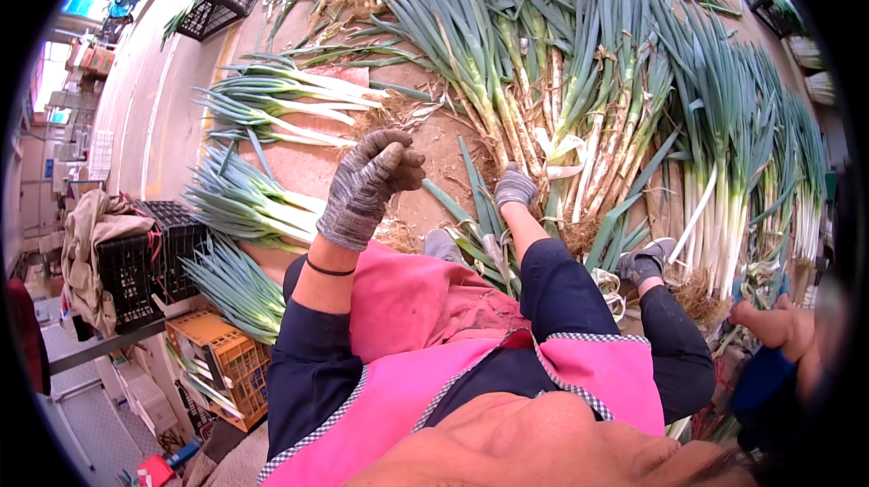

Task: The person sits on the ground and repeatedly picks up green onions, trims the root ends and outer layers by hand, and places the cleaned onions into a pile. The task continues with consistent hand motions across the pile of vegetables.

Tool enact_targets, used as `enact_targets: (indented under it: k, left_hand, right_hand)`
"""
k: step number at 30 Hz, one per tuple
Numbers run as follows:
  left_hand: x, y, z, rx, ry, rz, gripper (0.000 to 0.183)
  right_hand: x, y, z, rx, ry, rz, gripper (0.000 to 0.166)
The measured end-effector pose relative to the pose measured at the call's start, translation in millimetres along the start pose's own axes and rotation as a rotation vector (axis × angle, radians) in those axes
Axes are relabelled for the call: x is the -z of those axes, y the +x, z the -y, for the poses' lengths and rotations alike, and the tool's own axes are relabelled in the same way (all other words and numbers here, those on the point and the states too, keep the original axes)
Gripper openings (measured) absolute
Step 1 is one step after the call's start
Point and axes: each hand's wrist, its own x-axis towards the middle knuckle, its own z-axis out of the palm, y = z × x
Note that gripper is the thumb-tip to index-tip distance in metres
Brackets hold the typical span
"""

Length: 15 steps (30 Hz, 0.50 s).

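My left hand (373, 181), in a grey-striped knit glove with dark, soiled fingertips, is raised over the ground before my apron. Its fingers are curled in, and nothing shows between them. Farther right, my right hand (516, 187) reaches down in a matching glove, closed at the lower ends of untrimmed green onion stalks (506, 124); its fingertips are partly hidden. These stalks belong to a big heap of long green onions (577, 73) with brown outer skins and roots. Left of my left hand lie cleaned green onions (305, 107) with white stems, roots facing me.
Further bundles (244, 198) lie at the left, near black plastic crates (153, 256) and an orange crate (227, 365). Upright-leaning green onions (719, 215) fill the right. Loose leaves (489, 236) lie before my feet. Another person's arm (774, 331) is at the right edge.
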Motion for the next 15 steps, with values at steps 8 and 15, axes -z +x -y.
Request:
enact_targets:
  k: [8, 15]
  left_hand:
    - [-22.0, -6.9, 2.4, 0.024, 0.055, 0.044, 0.026]
    - [-18.0, -2.1, 4.0, 0.021, 0.068, 0.064, 0.027]
  right_hand:
    - [-16.6, -4.9, 8.0, -0.013, 0.041, -0.180, 0.038]
    - [30.3, 15.7, -13.0, -0.031, 0.446, 0.243, 0.039]
